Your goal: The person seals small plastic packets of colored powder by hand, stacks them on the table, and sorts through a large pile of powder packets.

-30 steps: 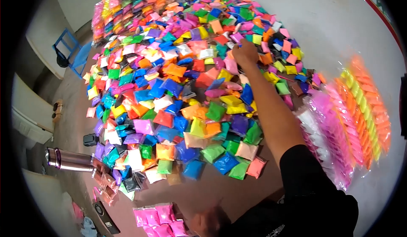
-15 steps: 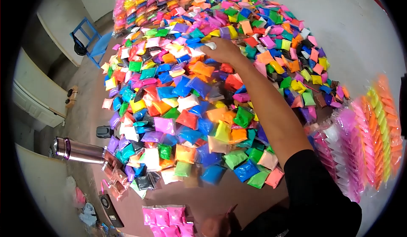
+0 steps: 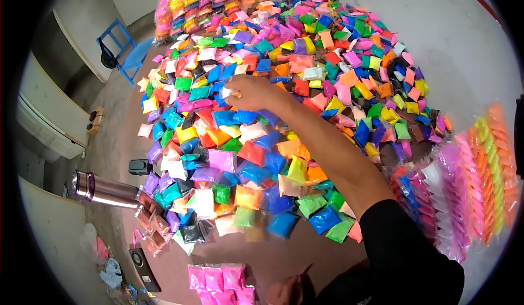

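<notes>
My right hand (image 3: 250,93) is over the middle of a big pile of small colorful plastic packets (image 3: 221,160), its fingers curled together. A small white bit (image 3: 227,92) shows at the fingertips; whether it is a packet or something on a finger I cannot make out. Blue packets (image 3: 246,117) lie just below the hand. At the bottom edge, my left hand (image 3: 281,293) is partly cut off and in shadow, fingers closed. A thin pointed thing (image 3: 305,269) sticks up from it, its kind unclear. Left of that hand lies a joined sheet of pink packets (image 3: 221,277).
A steel flask (image 3: 106,189) lies at the table's left edge, with a black box-like object (image 3: 140,167) above it. A dark flat device (image 3: 144,270) is at lower left. Twisted packet strips (image 3: 464,179) stand on the right. A blue chair (image 3: 128,54) is beyond the table.
My right hand has swept left and toward me across the pile, the white bit moving along with it. My left hand stays near the bottom edge. The camera view has shifted slightly.
</notes>
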The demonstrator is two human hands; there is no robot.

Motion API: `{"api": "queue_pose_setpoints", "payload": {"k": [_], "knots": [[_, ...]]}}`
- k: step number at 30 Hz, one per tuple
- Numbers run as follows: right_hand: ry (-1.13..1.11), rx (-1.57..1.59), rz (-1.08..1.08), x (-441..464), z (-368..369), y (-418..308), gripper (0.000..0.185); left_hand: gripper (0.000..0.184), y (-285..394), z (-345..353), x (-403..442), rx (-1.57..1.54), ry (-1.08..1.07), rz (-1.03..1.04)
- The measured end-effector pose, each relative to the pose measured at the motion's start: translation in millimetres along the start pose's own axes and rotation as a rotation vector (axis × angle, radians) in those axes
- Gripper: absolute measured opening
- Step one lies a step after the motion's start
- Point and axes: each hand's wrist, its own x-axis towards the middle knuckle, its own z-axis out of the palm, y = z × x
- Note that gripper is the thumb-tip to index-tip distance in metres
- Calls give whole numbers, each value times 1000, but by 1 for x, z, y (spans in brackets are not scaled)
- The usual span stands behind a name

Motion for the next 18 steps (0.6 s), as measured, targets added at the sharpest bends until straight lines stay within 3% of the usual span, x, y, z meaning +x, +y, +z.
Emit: {"api": "queue_pose_setpoints", "payload": {"k": [6,9,11,16,18], "knots": [[86,126,70,-26,-6,-6,58,6,2,-4,-3,-11,-2,-2],[5,86,128,-39,-13,-9,61,6,4,-7,-3,-17,-1,-7],[110,34,13,-47,-10,-11,57,6,6,-10,-1,-19,0,-10],[119,-58,44,-64,-10,-21,47,5,14,-16,9,-16,-10,37],[66,4,27,-67,-13,-23,41,2,25,-26,22,61,35,254]]}}
